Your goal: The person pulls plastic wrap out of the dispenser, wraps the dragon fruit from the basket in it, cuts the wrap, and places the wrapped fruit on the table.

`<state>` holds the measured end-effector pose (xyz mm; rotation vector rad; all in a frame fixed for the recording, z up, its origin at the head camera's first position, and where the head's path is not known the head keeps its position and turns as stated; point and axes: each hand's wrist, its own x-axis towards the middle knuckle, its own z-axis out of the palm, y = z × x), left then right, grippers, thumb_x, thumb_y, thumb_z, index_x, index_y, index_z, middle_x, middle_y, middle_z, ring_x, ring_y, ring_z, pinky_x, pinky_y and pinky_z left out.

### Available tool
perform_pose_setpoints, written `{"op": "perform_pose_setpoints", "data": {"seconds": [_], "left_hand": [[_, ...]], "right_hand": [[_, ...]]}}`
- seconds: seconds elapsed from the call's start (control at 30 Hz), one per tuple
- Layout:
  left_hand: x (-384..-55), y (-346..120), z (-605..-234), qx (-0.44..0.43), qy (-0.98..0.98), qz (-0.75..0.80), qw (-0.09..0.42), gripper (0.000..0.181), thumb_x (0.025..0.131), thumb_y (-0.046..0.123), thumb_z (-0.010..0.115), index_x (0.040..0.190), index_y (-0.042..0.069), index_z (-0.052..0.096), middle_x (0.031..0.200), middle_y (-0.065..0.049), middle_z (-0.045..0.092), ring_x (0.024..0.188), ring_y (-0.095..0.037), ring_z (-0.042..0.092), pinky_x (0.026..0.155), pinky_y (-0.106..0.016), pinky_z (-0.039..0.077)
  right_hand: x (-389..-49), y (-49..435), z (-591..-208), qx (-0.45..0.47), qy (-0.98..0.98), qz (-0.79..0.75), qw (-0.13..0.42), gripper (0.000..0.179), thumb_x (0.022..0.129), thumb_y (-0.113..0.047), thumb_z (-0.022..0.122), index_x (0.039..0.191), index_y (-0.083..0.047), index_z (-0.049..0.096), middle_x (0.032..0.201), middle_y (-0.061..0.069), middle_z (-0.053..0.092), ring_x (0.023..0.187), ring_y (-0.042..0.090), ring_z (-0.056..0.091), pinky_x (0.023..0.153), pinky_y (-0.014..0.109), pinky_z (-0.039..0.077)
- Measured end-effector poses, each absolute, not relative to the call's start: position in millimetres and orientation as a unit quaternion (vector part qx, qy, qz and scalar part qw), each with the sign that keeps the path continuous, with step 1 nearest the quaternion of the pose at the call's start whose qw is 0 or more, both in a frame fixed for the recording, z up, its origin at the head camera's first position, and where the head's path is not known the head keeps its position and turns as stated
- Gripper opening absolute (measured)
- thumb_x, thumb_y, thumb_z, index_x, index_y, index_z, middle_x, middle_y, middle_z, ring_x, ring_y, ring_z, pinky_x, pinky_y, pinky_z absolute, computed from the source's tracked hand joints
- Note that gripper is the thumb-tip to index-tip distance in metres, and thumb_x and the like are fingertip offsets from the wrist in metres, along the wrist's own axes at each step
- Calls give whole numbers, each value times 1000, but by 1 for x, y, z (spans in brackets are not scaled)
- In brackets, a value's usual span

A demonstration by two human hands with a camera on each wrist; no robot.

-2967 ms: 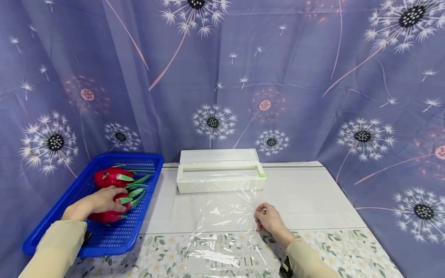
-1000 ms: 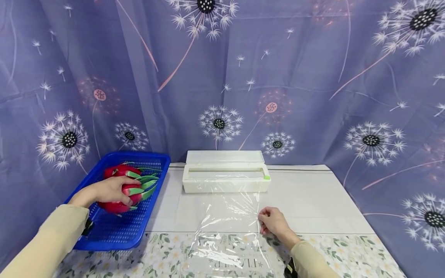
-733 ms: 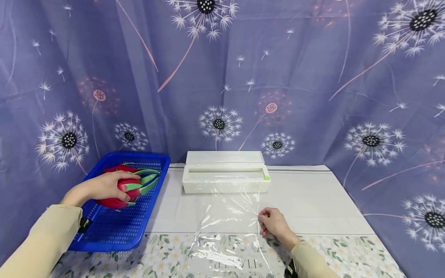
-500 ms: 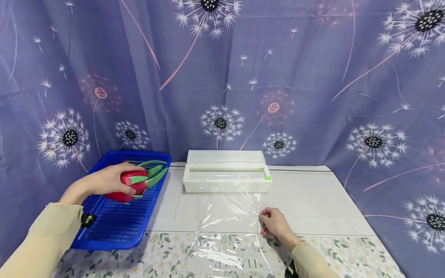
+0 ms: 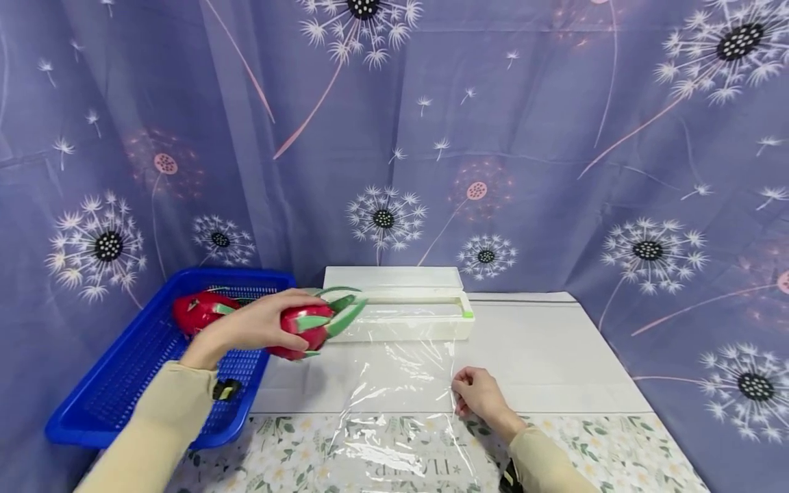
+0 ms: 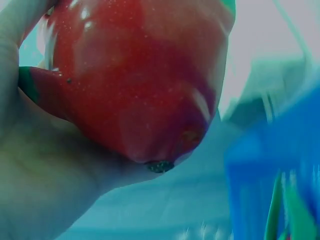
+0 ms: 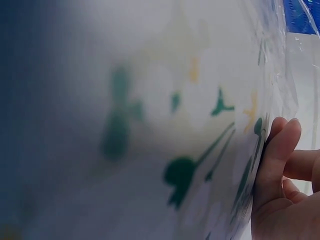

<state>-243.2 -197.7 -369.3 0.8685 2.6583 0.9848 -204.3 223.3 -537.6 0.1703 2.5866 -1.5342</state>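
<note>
My left hand (image 5: 255, 325) grips a red dragon fruit (image 5: 306, 320) with green leaf tips, held in the air between the blue basket and the sheet of plastic wrap. Close up in the left wrist view, the fruit's red skin (image 6: 140, 75) lies against the palm, its dark stem end showing. Clear plastic wrap (image 5: 394, 404) stretches from a white wrap dispenser (image 5: 394, 331) toward the front of the table. At the wrap's right edge my right hand (image 5: 482, 396) pinches the film, and creases run to its fingertips. A second dragon fruit (image 5: 198, 311) lies in the basket, partly behind my left hand.
The blue perforated basket (image 5: 68, 428) stands at the left of the table. The dispenser's translucent lid (image 5: 392, 277) is raised at the back. A floral cloth (image 5: 592, 445) covers the table's front, and a dandelion-patterned curtain (image 5: 530, 137) closes off the back and sides.
My left hand has lifted the dragon fruit out of the basket and carried it right, in front of the dispenser's left end. My right hand stays at the wrap's edge.
</note>
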Motion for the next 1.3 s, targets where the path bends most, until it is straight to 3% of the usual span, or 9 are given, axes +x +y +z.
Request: {"op": "perform_pose_setpoints", "data": {"seconds": [0.2, 0.47, 0.6, 0.8, 1.0, 1.3], "left_hand": [[-244, -149, -395, 325, 850, 393, 133, 68, 75, 32, 83, 137, 25, 57, 146, -10, 41, 112, -28, 55, 79, -33, 54], [-240, -90, -431, 341, 831, 406, 167, 67, 72, 32, 84, 134, 33, 58, 140, 1, 48, 107, -18, 56, 81, -30, 52], [-241, -71, -444, 355, 826, 402, 172, 65, 74, 33, 83, 134, 37, 58, 137, 6, 49, 109, -14, 54, 85, -30, 49], [-245, -57, -459, 367, 809, 418, 187, 63, 75, 31, 83, 134, 33, 59, 123, 7, 54, 100, -13, 58, 80, -30, 52], [-249, -55, -474, 356, 829, 387, 187, 69, 74, 37, 82, 137, 26, 57, 131, 7, 54, 108, -13, 54, 88, -32, 47], [-254, -60, -484, 305, 827, 416, 222, 70, 77, 35, 80, 140, 23, 54, 139, 1, 50, 120, -21, 49, 96, -45, 43]], "right_hand": [[-204, 224, -538, 55, 857, -509, 66, 7, 92, 1, 58, 85, 0, 59, 60, 8, 56, 43, 17, 57, 43, 32, 51], [-204, 224, -539, 57, 856, -509, 68, 7, 92, 0, 57, 85, 0, 58, 61, 8, 56, 44, 16, 57, 43, 31, 51], [-203, 224, -539, 58, 854, -512, 64, 7, 92, 1, 57, 85, 0, 58, 60, 8, 55, 43, 16, 56, 42, 31, 51], [-203, 225, -538, 58, 859, -505, 63, 6, 92, 0, 58, 86, 0, 59, 61, 8, 56, 43, 16, 57, 42, 32, 51], [-202, 224, -539, 63, 863, -498, 60, 7, 92, 0, 59, 85, -1, 59, 60, 7, 55, 43, 15, 56, 42, 31, 51], [-202, 222, -536, 61, 864, -496, 55, 8, 91, 1, 57, 84, -1, 57, 62, 6, 54, 43, 14, 56, 43, 31, 51]]}}
